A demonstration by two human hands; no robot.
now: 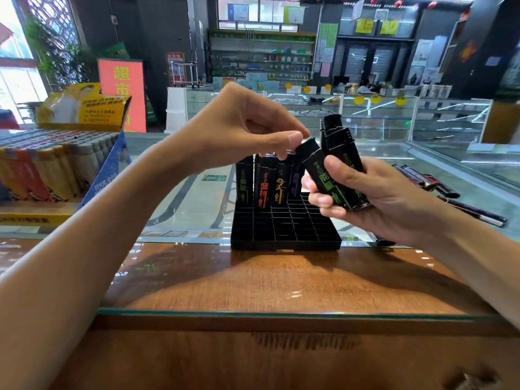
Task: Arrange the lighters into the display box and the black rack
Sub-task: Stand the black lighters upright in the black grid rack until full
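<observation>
L hand (247, 128) pinches lighter (315, 164) cap | R hand (374, 201) curled rnd bundle (340, 144) below pinch | likely light, rigid, slick: take by cap | black rack (281, 232) beneath

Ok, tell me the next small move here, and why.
Probably pull the green-printed lighter free: the left hand pinches its top while the right hand grips the bundle, and the black rack holds lighters only in its back row.

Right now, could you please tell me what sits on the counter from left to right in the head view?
Display box → black rack, with standing lighters in its back row → loose lighters lying flat at the far right.
</observation>
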